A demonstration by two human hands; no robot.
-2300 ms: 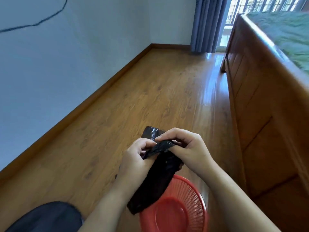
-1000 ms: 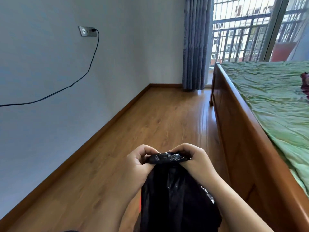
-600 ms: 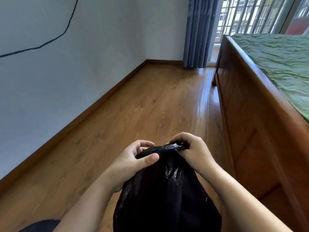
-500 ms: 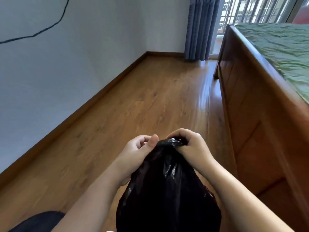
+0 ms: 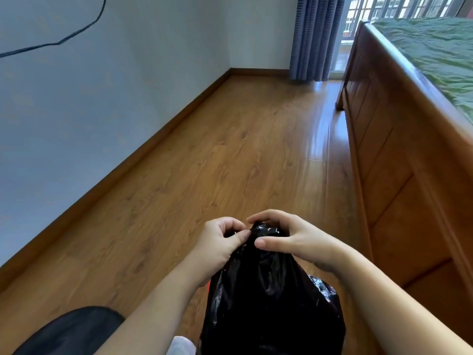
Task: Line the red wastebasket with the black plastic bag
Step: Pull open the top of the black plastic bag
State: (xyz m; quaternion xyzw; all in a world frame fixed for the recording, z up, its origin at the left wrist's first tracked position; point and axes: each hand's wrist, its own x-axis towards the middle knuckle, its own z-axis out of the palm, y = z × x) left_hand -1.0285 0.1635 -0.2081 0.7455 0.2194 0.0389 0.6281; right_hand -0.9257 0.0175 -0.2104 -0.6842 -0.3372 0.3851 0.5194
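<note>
The black plastic bag hangs unfolded in front of me, low in the middle of the view. My left hand pinches its top edge between thumb and fingers. My right hand grips the same top edge from the right, with the thumb across the front. The two hands are close together at the bag's mouth. Only a thin sliver of the red wastebasket shows beside the bag's left edge; the bag hides the rest.
A wooden bed frame with a green cover runs along the right. A white wall with a brown skirting board borders the left. Wood floor stretches ahead to blue curtains. My dark-clad knee is at bottom left.
The folded bag has been shaken out and now hangs full length, covering the wastebasket. My hands have drawn closer together at its top edge, working the mouth.
</note>
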